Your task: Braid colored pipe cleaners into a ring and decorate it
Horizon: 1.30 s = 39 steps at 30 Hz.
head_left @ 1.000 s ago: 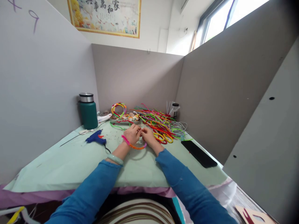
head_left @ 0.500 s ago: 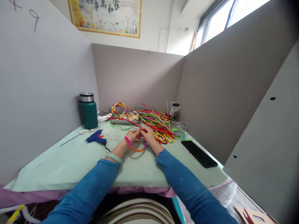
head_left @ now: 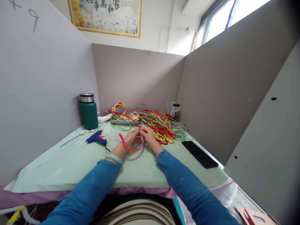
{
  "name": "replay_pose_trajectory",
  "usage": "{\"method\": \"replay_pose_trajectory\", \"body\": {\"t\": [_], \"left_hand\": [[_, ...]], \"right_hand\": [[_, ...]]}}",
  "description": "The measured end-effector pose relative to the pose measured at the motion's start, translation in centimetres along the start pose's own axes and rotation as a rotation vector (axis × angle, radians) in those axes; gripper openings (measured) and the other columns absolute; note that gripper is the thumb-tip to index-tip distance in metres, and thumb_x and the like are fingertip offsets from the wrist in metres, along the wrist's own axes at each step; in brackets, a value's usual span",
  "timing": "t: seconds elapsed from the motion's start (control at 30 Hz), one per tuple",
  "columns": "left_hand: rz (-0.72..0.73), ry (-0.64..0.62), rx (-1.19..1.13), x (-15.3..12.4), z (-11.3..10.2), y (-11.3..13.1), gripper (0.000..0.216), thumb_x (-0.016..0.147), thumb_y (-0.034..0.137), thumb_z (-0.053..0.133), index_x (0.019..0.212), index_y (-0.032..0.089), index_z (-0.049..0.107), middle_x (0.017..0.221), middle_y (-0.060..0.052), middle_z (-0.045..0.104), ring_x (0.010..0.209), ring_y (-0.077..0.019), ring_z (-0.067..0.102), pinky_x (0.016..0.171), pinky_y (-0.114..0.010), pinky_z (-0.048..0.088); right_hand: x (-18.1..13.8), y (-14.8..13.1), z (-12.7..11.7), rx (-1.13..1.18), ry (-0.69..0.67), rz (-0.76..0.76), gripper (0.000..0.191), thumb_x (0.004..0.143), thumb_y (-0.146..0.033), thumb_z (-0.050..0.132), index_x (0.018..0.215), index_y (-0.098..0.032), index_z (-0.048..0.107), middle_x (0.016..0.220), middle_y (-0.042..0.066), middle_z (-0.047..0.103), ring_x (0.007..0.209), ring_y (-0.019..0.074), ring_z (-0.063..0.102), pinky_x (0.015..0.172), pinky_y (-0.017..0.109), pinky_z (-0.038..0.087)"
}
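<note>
Pink-orange hoop (head_left: 128, 149) pinched between left hand (head_left: 130, 137) and right hand (head_left: 148, 137), fingers meeting

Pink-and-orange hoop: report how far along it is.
Done: a multicolour ring stands at the tray; the hoop shows pink and orange wrap below. In hand: left hand holds the hoop, right hand pinches a red strand at its top. Left: the top looks unwrapped; the pile lies unused.
</note>
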<state>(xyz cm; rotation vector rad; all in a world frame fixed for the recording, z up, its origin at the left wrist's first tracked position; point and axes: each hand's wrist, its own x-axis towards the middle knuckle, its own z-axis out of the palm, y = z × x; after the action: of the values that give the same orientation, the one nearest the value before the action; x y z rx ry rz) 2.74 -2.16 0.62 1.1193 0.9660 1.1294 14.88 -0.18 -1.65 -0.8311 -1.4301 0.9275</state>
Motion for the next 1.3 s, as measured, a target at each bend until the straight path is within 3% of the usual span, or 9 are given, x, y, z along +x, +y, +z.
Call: {"method": "replay_pose_trajectory", "body": {"t": [0.2,0.37,0.53,1.03,1.3], "left_hand": [[0.044,-0.011,0.065,0.0,-0.3,-0.2,0.025,0.082,0.040,0.055,0.079,0.015,0.055,0.060,0.000,0.058,0.049,-0.0108,0.055,0.049,-0.022,0.043],[0.015,0.048,0.324,0.4,0.0,-0.7,0.023,0.086,0.036,0.047,0.072,0.017,0.049,0.048,0.002,0.052,0.040,-0.0114,0.051,0.048,-0.024,0.044],[0.049,0.067,0.444,0.6,0.1,-1.0,0.016,0.084,0.025,0.046,0.069,0.018,0.048,0.049,0.001,0.056,0.047,-0.0150,0.059,0.050,-0.026,0.048],[0.072,-0.004,0.154,-0.2,0.3,-0.3,0.022,0.076,0.031,0.062,0.069,0.015,0.050,0.057,-0.001,0.057,0.048,-0.0128,0.058,0.048,-0.024,0.047],[0.063,-0.033,0.008,-0.5,0.1,0.3,0.025,0.070,0.032,0.070,0.071,0.013,0.053,0.059,0.001,0.055,0.047,-0.0080,0.052,0.043,-0.019,0.039]], "right_hand": [[-0.1,-0.3,0.0,0.031,-0.020,0.110,0.029,0.073,-0.045,0.056,0.079,-0.017,0.061,0.072,-0.001,0.059,0.060,0.0108,0.049,0.052,0.021,0.038],[0.0,0.1,0.0,-0.047,-0.002,0.068,0.029,0.069,-0.045,0.060,0.066,-0.017,0.056,0.058,-0.004,0.050,0.056,0.0098,0.042,0.053,0.021,0.035],[0.2,0.5,0.0,-0.027,0.016,0.070,0.023,0.067,-0.039,0.060,0.063,-0.017,0.055,0.057,-0.004,0.050,0.057,0.0111,0.042,0.055,0.023,0.034],[0.1,-0.2,-0.1,0.185,0.029,0.073,0.025,0.063,-0.039,0.067,0.064,-0.018,0.055,0.060,-0.004,0.049,0.056,0.0108,0.041,0.054,0.025,0.032],[0.2,-0.2,-0.2,0.325,-0.001,0.144,0.026,0.062,-0.040,0.071,0.068,-0.018,0.057,0.061,-0.004,0.051,0.054,0.0097,0.042,0.052,0.024,0.033]]}}
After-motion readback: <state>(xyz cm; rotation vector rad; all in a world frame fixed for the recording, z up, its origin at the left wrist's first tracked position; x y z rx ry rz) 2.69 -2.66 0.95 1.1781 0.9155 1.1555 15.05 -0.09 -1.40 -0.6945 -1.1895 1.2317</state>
